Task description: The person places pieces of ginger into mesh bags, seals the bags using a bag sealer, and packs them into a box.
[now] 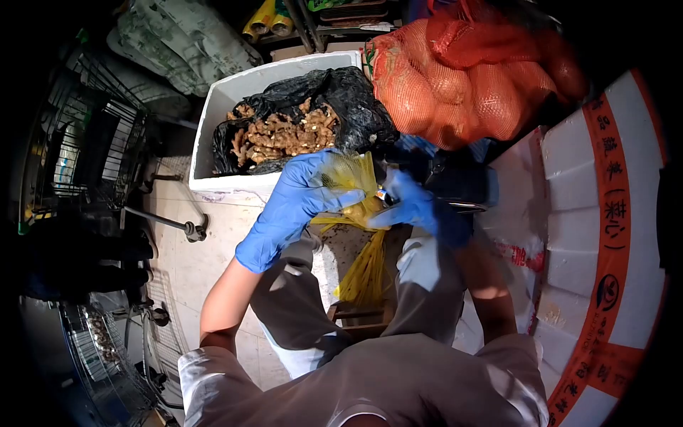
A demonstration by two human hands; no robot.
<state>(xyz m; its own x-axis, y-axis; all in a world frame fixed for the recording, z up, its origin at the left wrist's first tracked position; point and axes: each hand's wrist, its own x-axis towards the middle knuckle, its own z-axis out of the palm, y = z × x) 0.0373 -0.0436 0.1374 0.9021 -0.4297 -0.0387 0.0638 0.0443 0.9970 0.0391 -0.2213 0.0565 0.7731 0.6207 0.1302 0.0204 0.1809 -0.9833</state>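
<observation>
By "菜心" box (569,167), L hand (302,192) grips yellow mesh bag (364,174), R hand (413,205) part-open.

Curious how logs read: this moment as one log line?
left hand: grips yellow mesh | right hand: at mesh | ginger: in white box

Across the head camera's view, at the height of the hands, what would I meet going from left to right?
A wire cart → the gloved left hand → a yellow mesh bag → the gloved right hand → a white box with orange tape.
</observation>
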